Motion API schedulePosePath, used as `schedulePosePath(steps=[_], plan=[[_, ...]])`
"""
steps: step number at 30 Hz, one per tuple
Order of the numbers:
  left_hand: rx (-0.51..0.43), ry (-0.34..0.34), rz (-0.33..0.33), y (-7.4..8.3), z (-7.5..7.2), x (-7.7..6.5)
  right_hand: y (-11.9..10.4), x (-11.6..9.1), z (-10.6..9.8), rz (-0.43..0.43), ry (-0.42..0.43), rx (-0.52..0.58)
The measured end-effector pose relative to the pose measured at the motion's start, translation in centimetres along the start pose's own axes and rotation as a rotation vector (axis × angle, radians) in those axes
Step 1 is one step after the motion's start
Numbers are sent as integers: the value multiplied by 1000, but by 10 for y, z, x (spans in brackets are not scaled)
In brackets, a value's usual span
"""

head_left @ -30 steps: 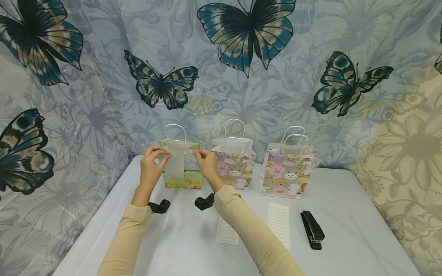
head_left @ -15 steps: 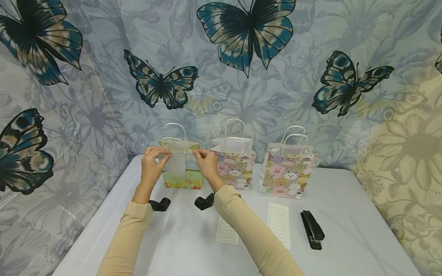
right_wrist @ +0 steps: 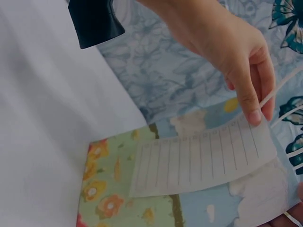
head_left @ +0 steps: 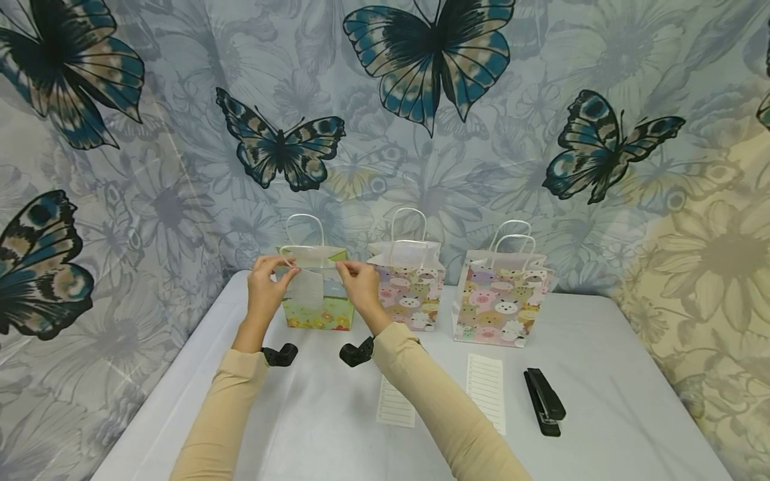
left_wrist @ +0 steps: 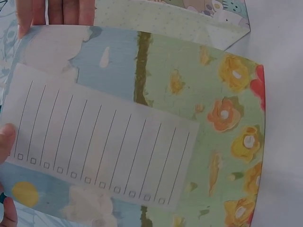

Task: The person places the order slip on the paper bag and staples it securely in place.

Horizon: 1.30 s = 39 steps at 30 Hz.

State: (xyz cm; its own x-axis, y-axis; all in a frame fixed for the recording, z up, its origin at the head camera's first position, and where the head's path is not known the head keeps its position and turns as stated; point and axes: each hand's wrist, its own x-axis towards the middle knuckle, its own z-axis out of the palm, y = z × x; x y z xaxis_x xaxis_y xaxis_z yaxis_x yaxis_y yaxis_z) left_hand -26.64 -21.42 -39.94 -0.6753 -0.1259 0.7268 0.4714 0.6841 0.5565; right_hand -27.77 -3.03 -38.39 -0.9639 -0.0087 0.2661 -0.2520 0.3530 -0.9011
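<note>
A green and blue paper gift bag point(head_left: 337, 314) with painted flowers stands at the back left of the table. My left hand point(head_left: 265, 287) pinches the top of a lined checklist slip point(head_left: 308, 290) at the bag's upper front edge. In the right wrist view the left thumb lies on the slip point(right_wrist: 203, 156), whose far end curves away from the bag's front. My right hand point(head_left: 363, 287) pinches the bag's upper rim at its right corner; in the left wrist view its fingers point(left_wrist: 71, 12) reach behind the bag panel point(left_wrist: 113, 52).
Two pink animal-print gift bags, one in the middle point(head_left: 415, 300) and one on the right point(head_left: 496, 307), stand alongside. Two more checklist slips, one partly under the right sleeve point(head_left: 396, 404) and one beside it point(head_left: 484, 384), lie nearer. A black stapler point(head_left: 544, 401) rests at right.
My left hand has shifted slightly right with the slip. The bag's front handle dipped a little since half a second ago. My right hand stays at the bag's rim.
</note>
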Motion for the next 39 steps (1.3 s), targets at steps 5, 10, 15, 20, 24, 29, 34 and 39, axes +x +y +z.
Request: schedulePosePath(steps=[5,10,15,20,24,29,34,39], plan=[[31,-79,76,-3,-3,4,0,0,-1,-1,-3,0],[51,-170,45,-2,-7,7,1,0,-1,-5,-8,3],[70,-225,2,-2,-9,10,1,0,-2,-11,-10,17],[77,-246,-14,-3,-9,11,0,-3,-4,-9,-11,36],[71,-273,-34,-4,-8,11,-2,-7,-8,-20,-18,41],[91,-285,-37,-2,-5,11,-3,-14,-16,-66,-22,64],[127,-287,-34,-1,-4,11,0,-25,-25,-71,-54,82],[129,-294,-21,-2,-4,10,3,-37,-32,-79,-76,89]])
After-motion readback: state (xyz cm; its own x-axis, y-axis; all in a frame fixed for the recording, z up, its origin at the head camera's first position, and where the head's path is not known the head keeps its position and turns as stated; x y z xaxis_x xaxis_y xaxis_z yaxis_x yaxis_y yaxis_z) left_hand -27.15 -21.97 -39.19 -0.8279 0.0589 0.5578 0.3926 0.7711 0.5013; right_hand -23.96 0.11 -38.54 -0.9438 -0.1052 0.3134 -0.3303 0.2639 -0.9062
